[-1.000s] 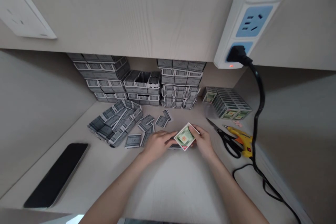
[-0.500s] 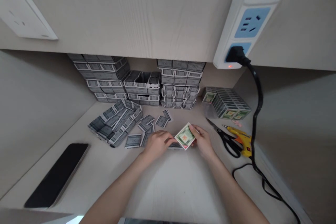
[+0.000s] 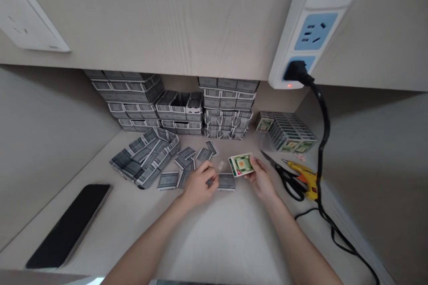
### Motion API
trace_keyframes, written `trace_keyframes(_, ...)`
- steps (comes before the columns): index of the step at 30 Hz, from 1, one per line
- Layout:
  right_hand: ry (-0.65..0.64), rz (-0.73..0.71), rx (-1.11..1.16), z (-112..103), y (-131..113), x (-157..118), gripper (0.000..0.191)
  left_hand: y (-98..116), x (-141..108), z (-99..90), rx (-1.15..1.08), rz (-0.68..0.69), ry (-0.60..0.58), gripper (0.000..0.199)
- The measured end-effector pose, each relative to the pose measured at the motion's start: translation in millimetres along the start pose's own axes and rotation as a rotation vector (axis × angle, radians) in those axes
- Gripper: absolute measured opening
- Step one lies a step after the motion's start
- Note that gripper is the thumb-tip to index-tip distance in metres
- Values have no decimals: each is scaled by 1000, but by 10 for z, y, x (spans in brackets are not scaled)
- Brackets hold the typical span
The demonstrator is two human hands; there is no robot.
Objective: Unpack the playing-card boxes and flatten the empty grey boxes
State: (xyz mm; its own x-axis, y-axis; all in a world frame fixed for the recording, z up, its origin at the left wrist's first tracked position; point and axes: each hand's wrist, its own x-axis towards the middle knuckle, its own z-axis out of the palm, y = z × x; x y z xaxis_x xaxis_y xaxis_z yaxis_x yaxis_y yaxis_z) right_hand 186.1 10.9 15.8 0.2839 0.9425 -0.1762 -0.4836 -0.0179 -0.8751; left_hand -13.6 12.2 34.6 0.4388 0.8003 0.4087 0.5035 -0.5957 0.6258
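My right hand (image 3: pixel 262 178) grips a green-and-white playing card pack (image 3: pixel 242 164) by its right end, thumb on top, just above the desk. My left hand (image 3: pixel 201 181) is apart from the pack, its fingers curled inward; what they hold, if anything, is hidden. By its fingertips is a small, blurred, whitish see-through scrap (image 3: pixel 221 166). Below the pack, a grey-patterned playing card (image 3: pixel 227 182) lies on the desk, partly covered by my left hand. More loose grey-backed cards (image 3: pixel 168 181) are scattered left of that hand.
A box made of folded cards (image 3: pixel 147 158) stands at left. Stacked card-built boxes (image 3: pixel 228 102) line the back. Right of my hands are wrapped card packs (image 3: pixel 292 131), scissors (image 3: pixel 288 180), a yellow glue gun (image 3: pixel 307 178) and a black cable (image 3: pixel 323 142). A phone (image 3: pixel 68 227) lies front left.
My left hand has let go of the pack's corner, its fingers curling in. My right hand has turned the pack flatter and moved it slightly up and right. The whitish scrap now shows between them.
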Motion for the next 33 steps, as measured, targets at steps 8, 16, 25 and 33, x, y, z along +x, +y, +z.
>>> trace_keyframes(8,-106,-15,-68,131,31,-121,37,-33,30,1,-272,-289,-59,5)
trace_keyframes(16,-139,4,-106,152,35,-164,42,55,56,54,-293,-379,-120,39)
trace_keyframes(25,-140,27,-128,157,49,-172,45,107,35,145,-597,-515,-202,42)
trace_keyframes(33,-135,39,-100,123,43,-147,47,133,35,155,-776,-642,-288,42)
